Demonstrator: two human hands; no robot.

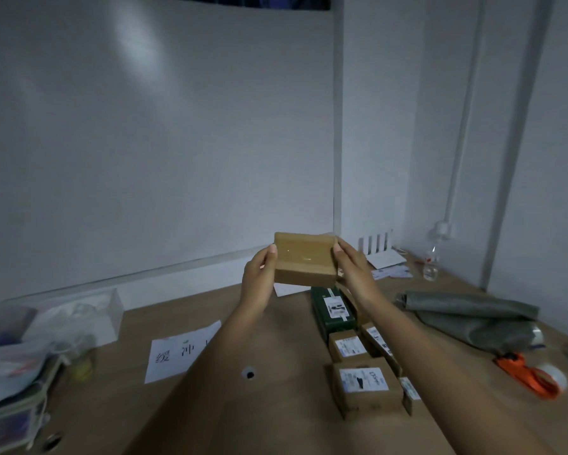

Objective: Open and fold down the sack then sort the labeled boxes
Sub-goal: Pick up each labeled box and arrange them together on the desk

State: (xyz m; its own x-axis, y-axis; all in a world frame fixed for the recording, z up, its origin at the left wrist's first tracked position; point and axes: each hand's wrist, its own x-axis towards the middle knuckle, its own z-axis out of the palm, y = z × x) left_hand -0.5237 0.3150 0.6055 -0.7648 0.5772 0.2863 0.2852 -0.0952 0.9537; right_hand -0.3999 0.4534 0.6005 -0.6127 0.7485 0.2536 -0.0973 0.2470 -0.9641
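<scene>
I hold a small brown cardboard box (304, 260) raised above the wooden table (276, 339), its taped side facing me. My left hand (259, 277) grips its left end and my right hand (353, 267) grips its right end. Below it lies a row of labeled boxes: a dark green box (332, 311), a small brown box (347, 345), a slanted brown box (379, 341) and a larger brown box (364, 385). A grey-green sack (473, 318) lies folded flat on the table at the right.
A white paper sign (180, 351) with handwritten characters lies left of centre. Bags and clutter (29, 349) fill the table's left end. Orange scissors (527, 372) and a tape roll (553, 376) sit at the right edge. A clear bottle (431, 262) stands at the back right.
</scene>
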